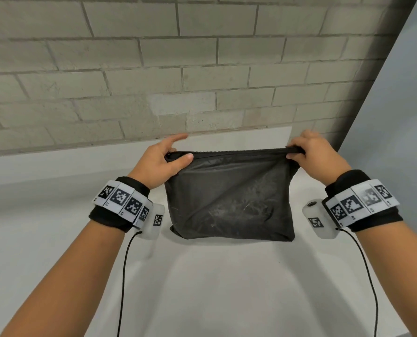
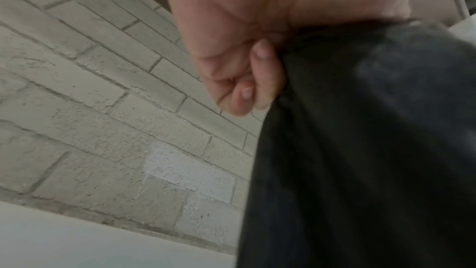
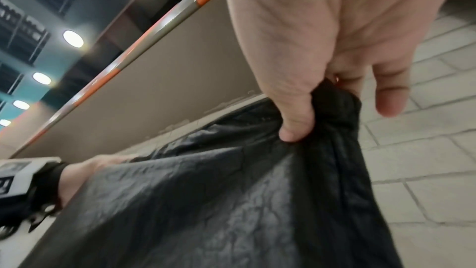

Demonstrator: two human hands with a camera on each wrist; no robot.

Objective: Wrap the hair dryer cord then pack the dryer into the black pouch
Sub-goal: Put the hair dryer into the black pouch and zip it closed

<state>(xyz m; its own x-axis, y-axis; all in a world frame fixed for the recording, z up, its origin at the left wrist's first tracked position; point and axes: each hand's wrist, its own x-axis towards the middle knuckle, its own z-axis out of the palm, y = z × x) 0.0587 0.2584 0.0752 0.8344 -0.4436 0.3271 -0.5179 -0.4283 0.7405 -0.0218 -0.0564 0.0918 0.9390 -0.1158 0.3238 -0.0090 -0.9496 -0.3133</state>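
Observation:
The black pouch (image 1: 229, 195) stands on the white table (image 1: 202, 276), bulging, with its zipper edge stretched along the top. My left hand (image 1: 171, 158) pinches the top left corner of the pouch (image 2: 360, 129) between thumb and fingers, index finger pointing away. My right hand (image 1: 300, 154) pinches the top right corner, thumb pressed into the fabric (image 3: 257, 191). The pouch hangs taut between both hands. The hair dryer and its cord are not visible in any view.
A grey brick wall (image 1: 178, 69) rises close behind the table's back edge. A pale panel (image 1: 397, 117) stands at the right. Thin black cables (image 1: 123, 276) run from both wrist cameras down toward the table's front.

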